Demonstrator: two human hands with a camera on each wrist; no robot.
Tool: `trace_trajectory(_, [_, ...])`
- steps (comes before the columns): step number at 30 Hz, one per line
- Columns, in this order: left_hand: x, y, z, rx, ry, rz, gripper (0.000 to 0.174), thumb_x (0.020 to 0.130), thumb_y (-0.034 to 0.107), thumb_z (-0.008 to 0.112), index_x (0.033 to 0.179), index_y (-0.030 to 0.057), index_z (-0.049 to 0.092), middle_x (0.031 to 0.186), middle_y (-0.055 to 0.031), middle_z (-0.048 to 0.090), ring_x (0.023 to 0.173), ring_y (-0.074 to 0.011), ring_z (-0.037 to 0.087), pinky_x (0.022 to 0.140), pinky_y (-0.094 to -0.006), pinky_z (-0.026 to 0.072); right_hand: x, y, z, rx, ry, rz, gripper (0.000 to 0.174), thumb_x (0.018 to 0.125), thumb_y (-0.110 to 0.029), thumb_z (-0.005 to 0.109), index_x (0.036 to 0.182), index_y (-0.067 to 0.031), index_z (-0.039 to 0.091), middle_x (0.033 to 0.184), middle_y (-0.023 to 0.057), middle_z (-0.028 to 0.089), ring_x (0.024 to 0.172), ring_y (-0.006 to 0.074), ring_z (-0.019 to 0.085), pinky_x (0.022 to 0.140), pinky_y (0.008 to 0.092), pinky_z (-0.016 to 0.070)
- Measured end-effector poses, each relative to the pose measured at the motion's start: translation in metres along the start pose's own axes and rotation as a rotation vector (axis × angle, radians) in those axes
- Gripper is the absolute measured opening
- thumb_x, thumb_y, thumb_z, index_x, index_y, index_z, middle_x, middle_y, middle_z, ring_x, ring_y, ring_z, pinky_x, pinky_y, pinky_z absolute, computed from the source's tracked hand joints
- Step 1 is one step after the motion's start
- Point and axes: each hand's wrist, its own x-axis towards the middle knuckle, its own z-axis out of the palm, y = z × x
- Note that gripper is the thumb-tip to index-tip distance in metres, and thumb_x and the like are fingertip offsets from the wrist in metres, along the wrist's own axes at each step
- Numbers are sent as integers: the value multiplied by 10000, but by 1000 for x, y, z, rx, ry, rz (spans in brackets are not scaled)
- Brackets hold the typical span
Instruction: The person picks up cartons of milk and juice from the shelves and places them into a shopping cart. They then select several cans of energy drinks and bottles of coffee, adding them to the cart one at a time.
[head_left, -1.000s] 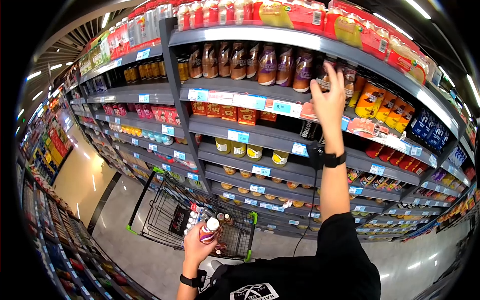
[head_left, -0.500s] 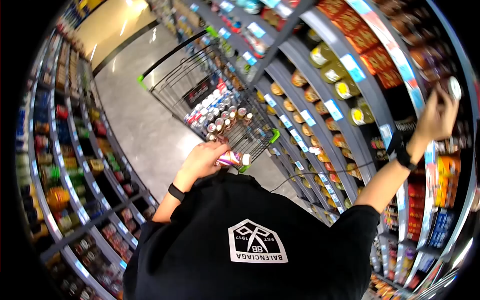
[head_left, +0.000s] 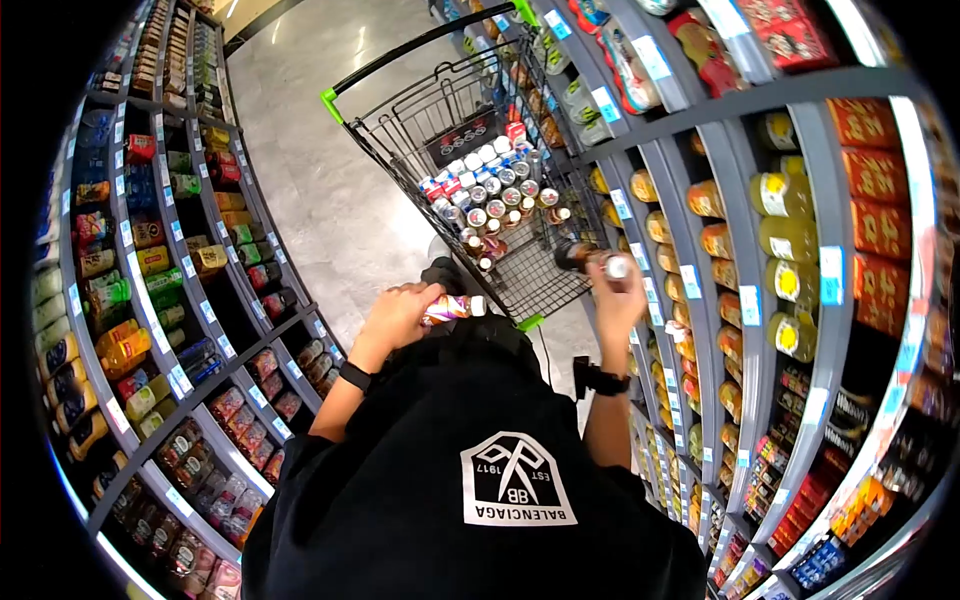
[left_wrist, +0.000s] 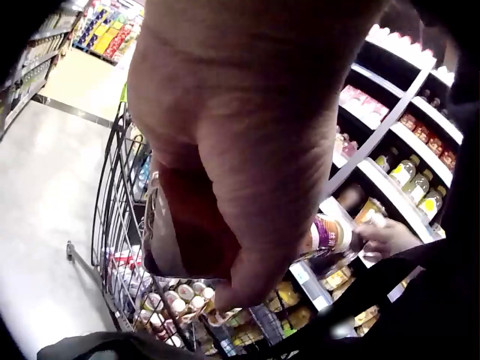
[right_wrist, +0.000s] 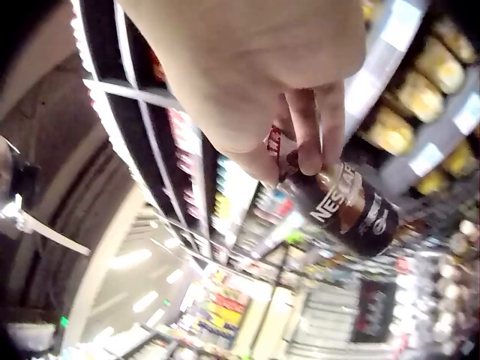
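My left hand [head_left: 398, 315] grips a coffee drink bottle [head_left: 452, 309] with a purple, orange and white label and a white cap, held low before my body. In the left wrist view the fingers cover much of that bottle. My right hand [head_left: 618, 308] pinches a dark brown Nescafé coffee bottle [right_wrist: 349, 210] near its cap end, its base tilted away. In the head view this bottle overlaps the near right corner of the wire shopping cart [head_left: 535, 285]. Several bottles and cans [head_left: 490, 190] stand grouped inside the cart.
Shelves with jars [head_left: 785, 240] and red boxes [head_left: 865, 190] run close along the right. Another shelf row with drink bottles [head_left: 125, 345] lines the left. Grey floor [head_left: 300, 110] lies between. A thin cable [head_left: 546, 355] hangs near my right wrist.
My right hand has come down from the upper shelf to beside the cart, bringing the Nescafé bottle along. The head view has turned down toward the cart. My left hand keeps its bottle.
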Motion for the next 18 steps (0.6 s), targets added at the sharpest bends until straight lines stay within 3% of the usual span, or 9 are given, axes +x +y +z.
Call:
trace_trajectory(3, [3,-22,-2,-42,-77,-50,609,685,158,853,1232,139,586,1074,-148,715,1000,-410,693,822,-500,565,-4,111,43,-439,-24,62,383,807,-158,886,1114,-45,688,969,111,755,876,227,748,765,353,585])
trace_trajectory(5, [7,-42,0,-100,-120,-79,623,699,226,872,1242,139,580,1087,-159,711,992,-413,694,828,-501,562,5,143,71,-599,-89,143,352,793,-234,874,1019,-61,666,913,157,739,831,353,738,732,432,570])
trace_trajectory(8, [9,-72,10,-100,-207,-168,618,695,176,851,1246,132,577,1057,-152,700,968,-404,694,815,-496,569,17,224,105,-656,-89,275,331,795,-217,863,982,-49,648,884,171,733,800,367,726,703,451,558])
trace_trajectory(9, [9,-82,14,-94,-250,-199,606,705,175,834,1251,134,575,1076,-155,701,983,-401,696,829,-491,573,22,254,112,-680,-62,202,311,797,-209,854,977,-57,652,866,181,730,784,397,713,694,480,550])
trace_trajectory(10, [8,-91,18,-95,-270,-214,606,705,175,834,1251,134,575,1076,-155,701,983,-401,696,829,-491,573,25,288,119,-619,-54,307,319,787,-204,855,986,-53,657,880,192,732,813,426,705,717,500,548])
trace_trajectory(13, [7,-110,16,-84,-308,-249,573,718,174,807,1244,140,582,1083,-152,701,1001,-396,697,840,-487,573,47,337,140,-632,-61,348,393,746,-155,861,1066,-19,678,1010,224,730,911,405,706,780,497,546])
trace_trajectory(16, [6,-124,19,-116,-266,-274,516,752,199,794,1225,142,596,1054,-146,705,969,-396,699,815,-490,571,65,355,161,-602,54,342,401,816,-74,788,1187,11,661,1064,237,719,905,383,705,777,477,552])
trace_trajectory(18, [13,-130,18,-144,-285,-265,491,766,203,785,1217,149,599,1043,-140,706,961,-395,699,799,-490,573,73,343,170,-387,189,484,504,867,-57,748,1338,8,578,1109,205,692,864,335,688,717,423,562])
